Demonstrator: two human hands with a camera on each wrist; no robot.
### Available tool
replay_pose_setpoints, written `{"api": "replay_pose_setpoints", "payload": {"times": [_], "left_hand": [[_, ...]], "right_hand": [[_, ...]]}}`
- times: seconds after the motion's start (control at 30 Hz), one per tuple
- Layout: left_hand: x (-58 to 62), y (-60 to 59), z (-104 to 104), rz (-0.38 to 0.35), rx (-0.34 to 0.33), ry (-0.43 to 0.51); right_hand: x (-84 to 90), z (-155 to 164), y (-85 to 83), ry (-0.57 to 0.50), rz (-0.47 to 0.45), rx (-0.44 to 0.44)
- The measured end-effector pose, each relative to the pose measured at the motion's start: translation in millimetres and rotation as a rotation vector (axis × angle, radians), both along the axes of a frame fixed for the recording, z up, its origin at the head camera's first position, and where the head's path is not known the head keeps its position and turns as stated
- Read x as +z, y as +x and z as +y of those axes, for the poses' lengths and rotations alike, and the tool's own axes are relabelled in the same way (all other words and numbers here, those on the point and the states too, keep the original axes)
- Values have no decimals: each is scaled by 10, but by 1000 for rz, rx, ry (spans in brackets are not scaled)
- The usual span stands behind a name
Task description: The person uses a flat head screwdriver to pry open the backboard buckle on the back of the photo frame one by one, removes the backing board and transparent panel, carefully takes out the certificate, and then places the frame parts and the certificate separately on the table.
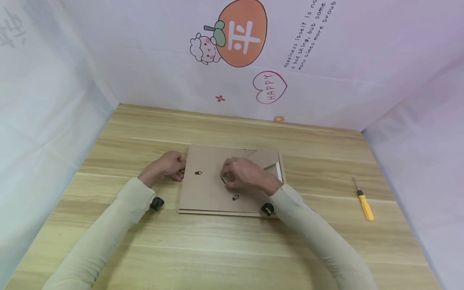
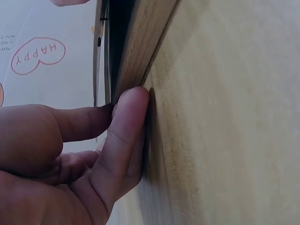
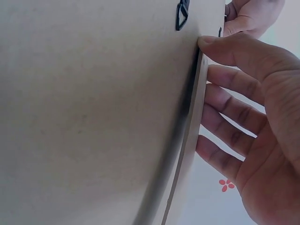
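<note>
From the head view, a picture frame [image 1: 217, 185] is lying face down in the middle of the table [image 1: 224, 249], its brown backing board up. The left hand [image 1: 168, 166] is sitting against the frame's left edge, fingers curled, seemingly bracing it so it does not slide. The right hand [image 1: 243, 174] is resting on the board near its middle, fingers bent down and pinching at a flap [image 1: 266, 157] of the backing, probably the stand. A yellow screwdriver [image 1: 364, 203] is lying well apart on the right.

From the left wrist view, the thumb [image 2: 124, 136] is pressing flat against the frame's side where it meets the table, with a finger [image 2: 79, 123] reaching toward the edge of the board; this looks like a steadying hold.

From the right wrist view, the right hand's fingers [image 3: 229, 112] are hooking under the thin flap [image 3: 190, 140], the thumb on top, and the flap is bowing up off the board [image 3: 93, 103], likely to pry it free. A metal hanger [image 3: 182, 14] is showing near the top.
</note>
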State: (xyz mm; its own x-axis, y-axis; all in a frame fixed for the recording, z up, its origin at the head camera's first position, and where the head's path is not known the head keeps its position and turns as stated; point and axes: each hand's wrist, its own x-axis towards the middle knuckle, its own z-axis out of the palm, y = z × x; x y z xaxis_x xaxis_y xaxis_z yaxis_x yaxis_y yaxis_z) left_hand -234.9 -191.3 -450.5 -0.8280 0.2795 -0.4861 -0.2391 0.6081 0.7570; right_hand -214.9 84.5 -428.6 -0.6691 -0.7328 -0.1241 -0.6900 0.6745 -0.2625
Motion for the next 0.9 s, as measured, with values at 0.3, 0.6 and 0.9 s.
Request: {"api": "replay_pose_setpoints", "payload": {"times": [0.3,0.6,0.9], "left_hand": [[6,-14,-23,-22,-9,25],[22,-4,-23,-28,21,24],[9,-2,-21,-24,32,26]], "right_hand": [[-63,-30,-5,-12,4,3],[-106,-2,-6,-63,-14,-8],[-84,389,104,-364,15,-214]]}}
